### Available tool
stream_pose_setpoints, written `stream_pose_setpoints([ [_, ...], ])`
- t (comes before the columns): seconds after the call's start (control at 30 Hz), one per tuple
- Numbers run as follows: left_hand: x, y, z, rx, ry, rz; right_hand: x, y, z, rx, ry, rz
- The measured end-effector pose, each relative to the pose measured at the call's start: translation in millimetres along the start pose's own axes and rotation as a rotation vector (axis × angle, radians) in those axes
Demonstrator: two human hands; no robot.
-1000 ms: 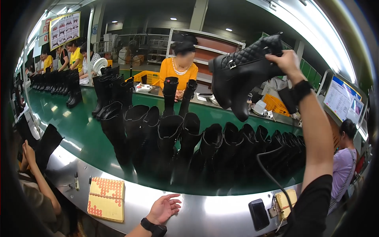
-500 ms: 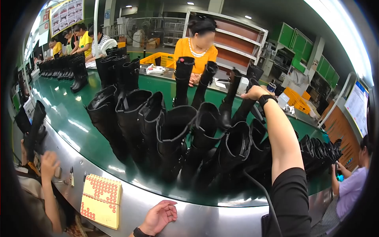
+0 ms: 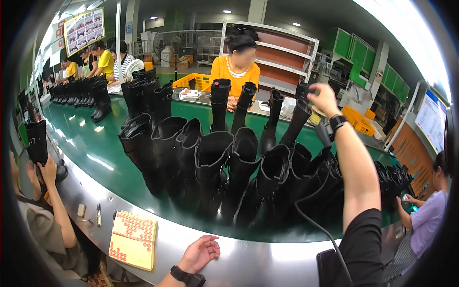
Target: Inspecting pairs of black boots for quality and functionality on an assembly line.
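Observation:
My right hand point(image 3: 325, 99) is raised over the far side of the green table, beside the top of a tall black boot point(image 3: 296, 122). Its fingers are bent but apart, and nothing shows in them. A black band and a dark device point(image 3: 323, 135) sit at that wrist. Resting near the steel front edge, my left hand point(image 3: 201, 253) holds nothing, its fingers loosely curled and apart. In front of me, several tall black boots point(image 3: 213, 150) stand with their shafts gaping upward. Past them, a far row includes a boot with a red spot point(image 3: 220, 98).
A yellow card with red round stickers point(image 3: 133, 239) and a pen point(image 3: 98, 214) lie on the steel edge at left. A black cable point(image 3: 315, 222) loops beside my right arm. One person point(image 3: 236, 71) stands opposite; others work at both sides. A yellow crate point(image 3: 357, 119) stands at back right.
My right hand has come up off the far-right boot, which now stands upright by itself. The view has shifted slightly. At left, a person's hands have moved onto a boot.

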State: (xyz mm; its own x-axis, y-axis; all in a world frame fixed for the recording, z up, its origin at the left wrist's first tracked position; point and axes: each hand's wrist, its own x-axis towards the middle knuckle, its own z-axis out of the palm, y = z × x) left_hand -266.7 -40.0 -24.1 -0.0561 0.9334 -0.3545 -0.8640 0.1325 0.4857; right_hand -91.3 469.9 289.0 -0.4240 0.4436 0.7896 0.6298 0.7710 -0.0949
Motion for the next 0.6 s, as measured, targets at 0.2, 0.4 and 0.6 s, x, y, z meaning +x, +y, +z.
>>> stream_pose_setpoints([
  [0.2,2.4,-0.7,-5.4,0.047,-0.022,0.003,22.5,-89.6,-180.1,0.234,0.173,-0.024],
  [0.4,-4.5,-8.0,16.6,0.207,0.108,0.106,-117.2,-200.1,-273.1,0.552,-0.059,-0.119],
  [0.6,-0.3,-4.0,49.9,0.763,0.210,0.321,-331.8,-237.4,-246.5,0.440,-0.471,-0.058],
])
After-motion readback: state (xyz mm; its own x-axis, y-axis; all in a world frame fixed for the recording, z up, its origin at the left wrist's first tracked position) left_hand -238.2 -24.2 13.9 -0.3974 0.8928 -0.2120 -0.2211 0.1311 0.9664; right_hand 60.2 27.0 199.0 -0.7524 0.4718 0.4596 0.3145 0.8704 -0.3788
